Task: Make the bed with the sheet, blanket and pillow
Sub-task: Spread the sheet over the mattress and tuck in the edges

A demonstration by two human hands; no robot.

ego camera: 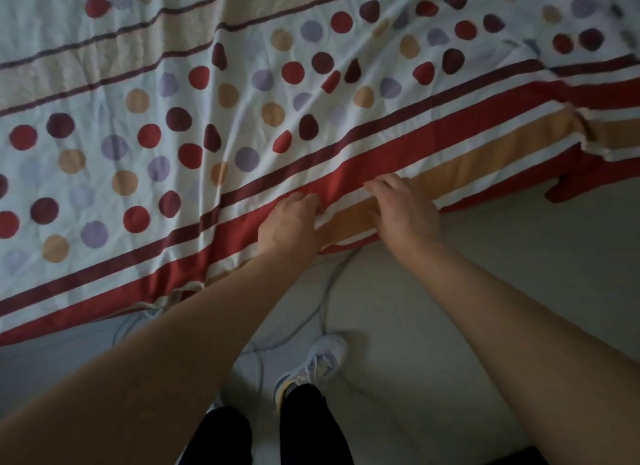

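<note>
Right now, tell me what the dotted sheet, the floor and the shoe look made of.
Sheet: thin woven cloth, likely cotton or a blend, with a matte finish; it creases finely and gathers into soft folds near its edge.
Floor: a hard, smooth, pale surface, slightly dull, perhaps tile or vinyl; no seams show to settle it.
Shoe: light synthetic mesh or knit with laces, matte, probably a trainer.

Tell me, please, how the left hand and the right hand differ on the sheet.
The left hand lies on the red stripe of the sheet; the right hand lies on the orange stripe. The left hand sits lower in the view than the right hand. Both grip the cloth near its hanging edge.
</note>
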